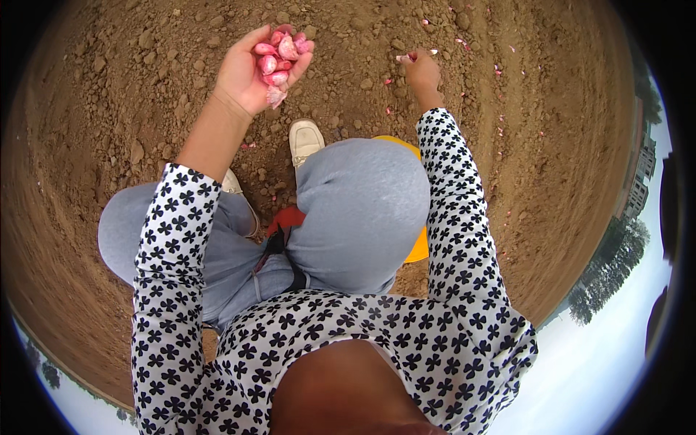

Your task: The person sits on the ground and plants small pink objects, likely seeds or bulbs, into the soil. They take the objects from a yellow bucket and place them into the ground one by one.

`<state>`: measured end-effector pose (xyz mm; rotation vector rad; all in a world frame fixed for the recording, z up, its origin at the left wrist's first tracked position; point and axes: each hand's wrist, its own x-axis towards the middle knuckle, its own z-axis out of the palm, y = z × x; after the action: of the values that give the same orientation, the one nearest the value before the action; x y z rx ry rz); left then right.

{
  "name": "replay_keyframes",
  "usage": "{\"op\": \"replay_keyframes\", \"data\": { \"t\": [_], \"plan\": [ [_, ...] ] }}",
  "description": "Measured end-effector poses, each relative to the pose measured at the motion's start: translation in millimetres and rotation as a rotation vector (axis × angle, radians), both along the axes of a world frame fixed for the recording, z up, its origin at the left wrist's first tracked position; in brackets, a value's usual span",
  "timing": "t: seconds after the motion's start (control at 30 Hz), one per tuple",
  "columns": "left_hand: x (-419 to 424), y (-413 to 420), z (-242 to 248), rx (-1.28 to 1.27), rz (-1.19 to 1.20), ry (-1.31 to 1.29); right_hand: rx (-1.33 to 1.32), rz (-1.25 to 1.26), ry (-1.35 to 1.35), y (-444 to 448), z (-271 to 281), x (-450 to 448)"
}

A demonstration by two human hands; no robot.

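Observation:
My left hand is palm up above the soil, its fingers cupped around a heap of pink-skinned garlic cloves. A scrap of papery skin hangs at the heel of that palm. Farther right, my right hand is low over the ground with its back towards me. Pale, pinkish clove ends show at its fingertips; how many it holds is hidden. Close by, a pink clove lies on the soil, and another clove is nearer to me.
More cloves lie scattered in rough lines on the right. Brown, cloddy soil surrounds me. A yellow object is partly hidden by my bent knee. My cream shoes stand on the soil. Trees and buildings edge the field.

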<state>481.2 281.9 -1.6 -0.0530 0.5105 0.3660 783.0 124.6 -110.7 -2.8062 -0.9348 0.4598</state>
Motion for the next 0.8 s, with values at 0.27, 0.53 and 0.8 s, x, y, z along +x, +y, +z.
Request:
{"op": "replay_keyframes", "data": {
  "t": [0.27,0.53,0.8],
  "plan": [
    [6,-49,-92,-0.302,0.097,-0.065,-0.105,0.13,-0.05,7,-73,-8],
    [5,-64,-103,-0.302,0.165,0.01,-0.209,0.338,-0.181,12,-92,-15],
    [3,-67,-102,-0.265,0.19,0.079,0.404,0.449,0.203,22,20,-93]
  ]
}}
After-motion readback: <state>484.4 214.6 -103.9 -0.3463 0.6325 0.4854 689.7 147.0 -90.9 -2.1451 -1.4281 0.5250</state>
